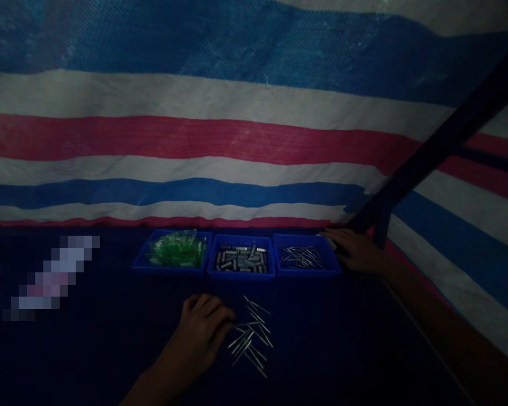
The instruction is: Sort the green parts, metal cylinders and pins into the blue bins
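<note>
My left hand (pixel 206 324) is low over the dark blue tabletop, its fingers curled and its tips at the left side of a loose pile of thin silvery metal rods (pixel 250 334). Whether a rod is between those fingers is too dark to see. Farther off, my right hand (pixel 352 249) reaches to the outer right edge of a blue bin (pixel 307 272) with more thin metal rods (pixel 301 257) inside. Its fingers bend around a small whitish thing (pixel 332 242), which I cannot make out.
Beside that bin stand a blue bin (pixel 241 276) of short grey metallic pieces and another blue bin (pixel 169 270) of green items in clear plastic. A pixelated patch (pixel 53 276) lies left. Striped sheeting (pixel 195 135) hangs behind; a dark bar (pixel 440 141) slants at right.
</note>
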Available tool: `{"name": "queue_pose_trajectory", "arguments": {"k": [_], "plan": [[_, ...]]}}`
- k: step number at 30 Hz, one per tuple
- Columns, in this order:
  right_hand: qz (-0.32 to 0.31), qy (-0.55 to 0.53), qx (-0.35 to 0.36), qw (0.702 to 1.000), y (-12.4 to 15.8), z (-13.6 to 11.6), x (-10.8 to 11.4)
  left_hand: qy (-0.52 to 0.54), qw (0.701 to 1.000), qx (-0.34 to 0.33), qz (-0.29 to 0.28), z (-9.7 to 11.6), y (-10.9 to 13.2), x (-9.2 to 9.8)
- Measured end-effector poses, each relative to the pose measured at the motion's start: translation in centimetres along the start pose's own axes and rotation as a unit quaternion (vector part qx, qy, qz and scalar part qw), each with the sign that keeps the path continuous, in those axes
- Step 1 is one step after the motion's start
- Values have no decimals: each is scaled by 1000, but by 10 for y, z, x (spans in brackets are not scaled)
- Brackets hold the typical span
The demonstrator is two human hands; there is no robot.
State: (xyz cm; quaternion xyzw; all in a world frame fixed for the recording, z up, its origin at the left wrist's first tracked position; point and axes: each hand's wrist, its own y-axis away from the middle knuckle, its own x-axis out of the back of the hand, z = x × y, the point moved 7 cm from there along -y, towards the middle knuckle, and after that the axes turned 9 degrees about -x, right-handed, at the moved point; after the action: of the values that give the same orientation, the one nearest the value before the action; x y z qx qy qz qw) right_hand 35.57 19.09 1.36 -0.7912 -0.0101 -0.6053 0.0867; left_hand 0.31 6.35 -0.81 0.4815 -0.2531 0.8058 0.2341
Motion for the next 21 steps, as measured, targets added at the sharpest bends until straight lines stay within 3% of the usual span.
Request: {"name": "queue_pose_trajectory", "arguments": {"k": [4, 12, 15, 19, 21], "plan": [[-29, 87, 75, 993, 1, -8, -16, -9, 999, 28, 13, -7, -1, 0], [-4, 94, 70, 993, -13, -12, -14, -19, 1000, 8, 7, -9, 0, -6], [61, 105, 48, 991, -13, 5, -12, -24, 1000, 15, 11, -10, -2, -5], [204, 98, -20, 974, 2, 51, 2, -15, 1000, 12, -1, -6, -3, -2], [203, 105, -40, 973, 10, 69, 1, -15, 1000, 7, -1, -5, -3, -3]]}}
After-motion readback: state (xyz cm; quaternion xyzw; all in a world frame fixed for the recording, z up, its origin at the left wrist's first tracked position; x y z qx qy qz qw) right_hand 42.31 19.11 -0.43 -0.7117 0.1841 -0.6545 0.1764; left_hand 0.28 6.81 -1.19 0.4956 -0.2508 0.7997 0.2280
